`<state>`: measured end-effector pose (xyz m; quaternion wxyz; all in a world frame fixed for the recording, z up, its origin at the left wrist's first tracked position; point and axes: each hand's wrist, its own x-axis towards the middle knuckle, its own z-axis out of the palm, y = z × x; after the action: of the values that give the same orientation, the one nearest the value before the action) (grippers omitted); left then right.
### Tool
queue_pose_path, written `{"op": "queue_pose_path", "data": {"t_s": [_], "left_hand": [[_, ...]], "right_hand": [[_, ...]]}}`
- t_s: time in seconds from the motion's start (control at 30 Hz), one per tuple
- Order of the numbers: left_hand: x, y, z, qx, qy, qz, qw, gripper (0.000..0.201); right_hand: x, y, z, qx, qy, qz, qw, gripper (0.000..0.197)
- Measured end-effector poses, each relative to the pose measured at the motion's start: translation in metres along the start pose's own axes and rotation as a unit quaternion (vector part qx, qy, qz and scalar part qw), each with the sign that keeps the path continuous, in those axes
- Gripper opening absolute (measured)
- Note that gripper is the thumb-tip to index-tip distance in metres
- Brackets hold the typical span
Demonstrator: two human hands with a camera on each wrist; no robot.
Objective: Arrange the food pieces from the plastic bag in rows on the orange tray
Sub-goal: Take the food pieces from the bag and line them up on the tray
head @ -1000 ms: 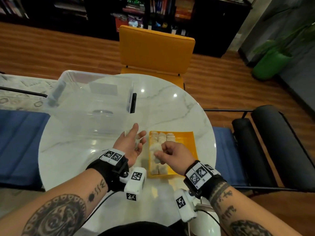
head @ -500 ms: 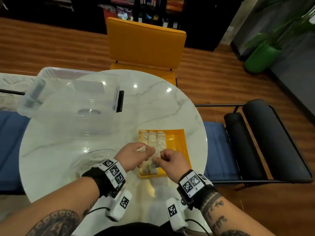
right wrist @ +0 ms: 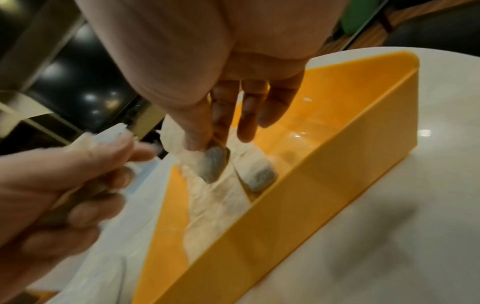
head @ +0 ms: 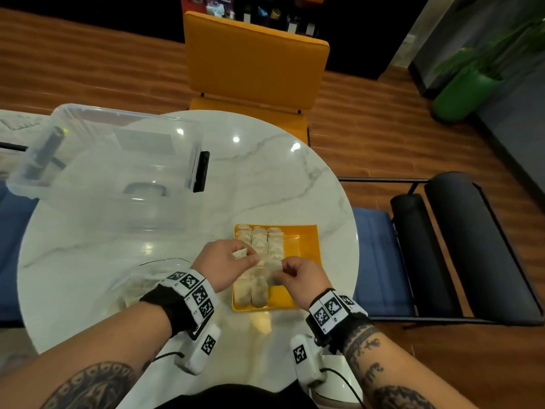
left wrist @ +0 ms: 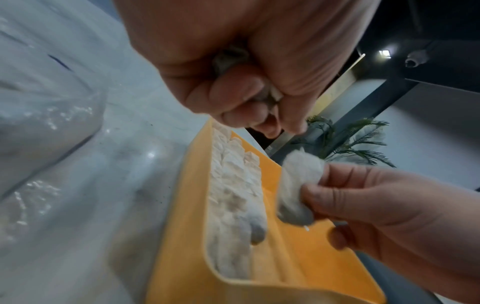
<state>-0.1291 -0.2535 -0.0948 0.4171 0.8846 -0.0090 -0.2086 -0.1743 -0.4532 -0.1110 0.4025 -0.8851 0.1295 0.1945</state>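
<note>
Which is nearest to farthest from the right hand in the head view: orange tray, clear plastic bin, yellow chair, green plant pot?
From the right hand:
1. Orange tray, directly beneath the hand.
2. Clear plastic bin, far left on the table.
3. Yellow chair, beyond the table's far edge.
4. Green plant pot, far right on the floor.

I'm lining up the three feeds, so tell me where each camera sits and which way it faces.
Head: worn on the head, looking forward and down at the round table; both forearms and hands show.
Left wrist: looks along the left hand to the orange tray; the right hand shows too.
Right wrist: looks along the right hand into the tray; the left hand also shows.
Shared: all three see the tray's rows of food pieces.
</note>
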Motion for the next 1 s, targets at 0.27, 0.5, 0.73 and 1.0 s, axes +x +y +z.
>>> {"op": "queue_pose_path", "data": {"t_s": [0.27,0.5,0.73,1.0], "left_hand": [[0.008,-0.030,0.001,0.098,0.030,-0.098,0.990,0.047],[0.010,-0.030,0.002,0.111,0.028,-0.095,0.989,0.041],[0.011,-0.029,0.000,0.105,0.019,-0.096,0.990,0.046],[0.007,-0.017,-0.009,0.006,0.000,-0.076,0.997,0.043]], "right_hand": [[0.029,0.011,0.003,-0.150,-0.052,0.074,0.984,0.008],[0.047,0.008,0.005,-0.183,-0.052,0.116,0.975,0.005],[0.050,0.002,0.004,-0.185,-0.065,0.136,0.971,0.020],[0.035,-0.014,-0.003,-0.139,-0.007,0.118,0.983,0.032]]}}
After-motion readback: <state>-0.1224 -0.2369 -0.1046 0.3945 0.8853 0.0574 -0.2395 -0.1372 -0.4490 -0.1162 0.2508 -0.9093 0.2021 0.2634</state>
